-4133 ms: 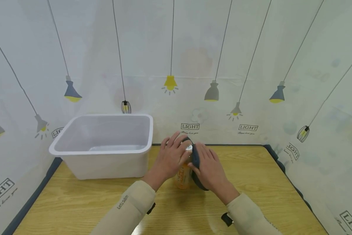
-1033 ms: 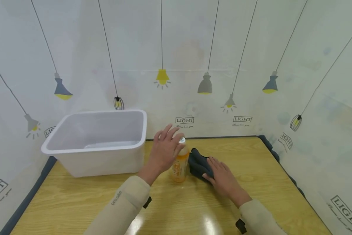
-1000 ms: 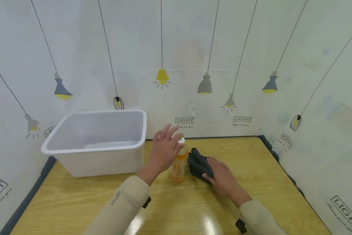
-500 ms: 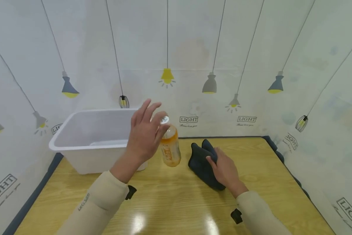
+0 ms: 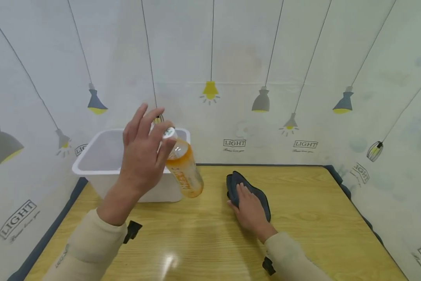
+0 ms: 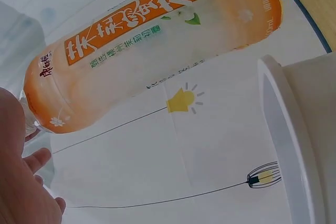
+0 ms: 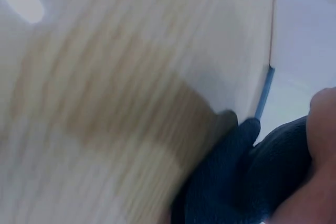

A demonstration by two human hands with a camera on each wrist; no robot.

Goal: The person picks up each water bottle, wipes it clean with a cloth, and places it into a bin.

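Note:
My left hand (image 5: 140, 160) pinches the white cap of a plastic drink bottle (image 5: 187, 175) between thumb and forefinger; the other fingers stand up and apart. The bottle hangs tilted above the table, in front of the white tub, with a little orange at its base. Its orange-and-white label (image 6: 131, 22) fills the upper left wrist view. Further right, my right hand (image 5: 249, 210) holds a folded dark blue, soft-looking piece (image 5: 259, 195), fingers over its top and thumb along its left side. In the right wrist view this dark piece (image 7: 226, 177) has rounded, layered edges; what it is cannot be told.
The white plastic tub (image 5: 101, 183) stands at the back left of the wooden table (image 5: 308, 218), partly behind my left hand. Its rim (image 6: 273, 72) shows close by in the left wrist view. A lamp-printed sheet (image 5: 238, 58) walls the table in.
My left hand has lifted the bottle off the table and carried it left to the tub, tilting it. My right hand has picked up and turned the dark piece, which earlier stood beside the bottle.

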